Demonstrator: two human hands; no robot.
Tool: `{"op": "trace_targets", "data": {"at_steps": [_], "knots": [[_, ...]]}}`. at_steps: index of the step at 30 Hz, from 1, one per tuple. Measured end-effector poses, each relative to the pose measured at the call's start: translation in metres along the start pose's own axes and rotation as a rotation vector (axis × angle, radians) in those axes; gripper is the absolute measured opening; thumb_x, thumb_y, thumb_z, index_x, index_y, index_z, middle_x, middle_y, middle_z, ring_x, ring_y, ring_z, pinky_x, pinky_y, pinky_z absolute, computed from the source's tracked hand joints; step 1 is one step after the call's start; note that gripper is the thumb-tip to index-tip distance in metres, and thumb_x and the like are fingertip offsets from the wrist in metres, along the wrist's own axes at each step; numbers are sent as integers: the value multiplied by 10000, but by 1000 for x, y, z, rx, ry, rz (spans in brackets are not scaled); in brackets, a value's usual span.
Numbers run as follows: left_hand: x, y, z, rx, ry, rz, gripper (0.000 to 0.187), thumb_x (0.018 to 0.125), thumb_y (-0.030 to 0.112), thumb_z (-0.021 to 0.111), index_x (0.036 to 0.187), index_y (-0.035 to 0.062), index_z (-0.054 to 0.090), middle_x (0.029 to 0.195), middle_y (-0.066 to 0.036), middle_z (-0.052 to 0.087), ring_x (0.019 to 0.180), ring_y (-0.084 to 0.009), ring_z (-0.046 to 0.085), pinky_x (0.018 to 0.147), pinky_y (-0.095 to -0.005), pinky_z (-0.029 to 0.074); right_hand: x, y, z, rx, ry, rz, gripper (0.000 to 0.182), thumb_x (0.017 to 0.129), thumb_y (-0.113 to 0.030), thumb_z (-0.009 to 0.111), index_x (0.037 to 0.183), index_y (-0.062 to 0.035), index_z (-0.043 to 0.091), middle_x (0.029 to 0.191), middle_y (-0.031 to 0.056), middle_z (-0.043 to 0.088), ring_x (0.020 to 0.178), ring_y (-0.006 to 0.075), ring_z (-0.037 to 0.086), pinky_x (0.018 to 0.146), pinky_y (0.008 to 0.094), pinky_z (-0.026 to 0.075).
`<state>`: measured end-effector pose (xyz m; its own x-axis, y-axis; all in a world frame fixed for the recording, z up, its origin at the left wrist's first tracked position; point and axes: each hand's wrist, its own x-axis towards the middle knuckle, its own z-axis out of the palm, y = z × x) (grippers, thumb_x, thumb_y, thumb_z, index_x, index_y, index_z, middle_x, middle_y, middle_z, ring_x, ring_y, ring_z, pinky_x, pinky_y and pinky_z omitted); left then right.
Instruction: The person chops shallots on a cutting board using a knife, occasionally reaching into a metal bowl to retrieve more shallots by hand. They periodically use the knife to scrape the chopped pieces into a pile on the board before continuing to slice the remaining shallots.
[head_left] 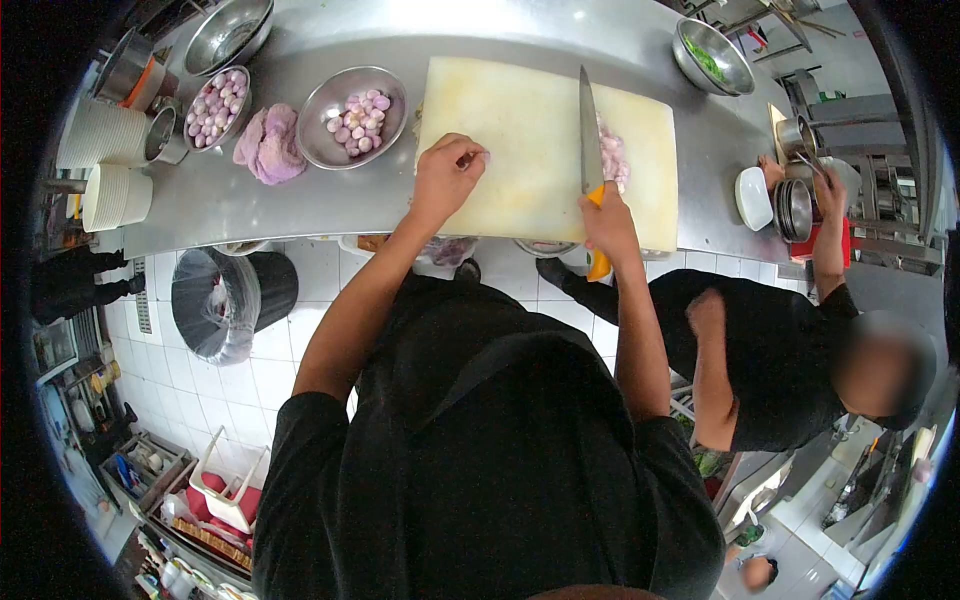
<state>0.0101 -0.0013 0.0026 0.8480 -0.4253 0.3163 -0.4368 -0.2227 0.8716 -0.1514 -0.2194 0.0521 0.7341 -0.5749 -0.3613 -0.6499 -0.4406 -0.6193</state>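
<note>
My right hand is wrapped round the yellow handle of a kitchen knife. Its long blade points away from me over the white cutting board. Cut shallot pieces lie in a small heap just right of the blade. Over the board's left side, my left hand is closed, fingers curled, with a small pale-purple shallot showing at the fingertips; most of it is hidden. Left of the board stands a steel bowl holding peeled shallots.
A second bowl of shallots and a pinkish cloth sit farther left. Stacked white containers stand at the counter's left end. Greens fill a bowl at right. A co-worker stands close on my right. A lined bin is on the floor.
</note>
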Motion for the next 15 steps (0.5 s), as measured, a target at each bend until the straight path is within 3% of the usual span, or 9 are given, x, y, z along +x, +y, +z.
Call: {"op": "trace_targets", "data": {"at_steps": [1,15], "knots": [[0,0,0,-1,-1,5,82,828,76,743,881,15,731,871,-112,694,692,-224,664,663,-322,539,0,0,-3,10,5,-5,383,941,-189,596,1175,74,445,788,294,680,553,369,689,566,457,561],[-1,4,-2,-13,-14,-17,99,843,86,742,909,12,741,886,-115,700,710,-215,666,671,-315,536,15,16,-35,-43,92,44,386,933,-208,620,1177,72,514,827,208,685,524,281,658,488,385,533]]}}
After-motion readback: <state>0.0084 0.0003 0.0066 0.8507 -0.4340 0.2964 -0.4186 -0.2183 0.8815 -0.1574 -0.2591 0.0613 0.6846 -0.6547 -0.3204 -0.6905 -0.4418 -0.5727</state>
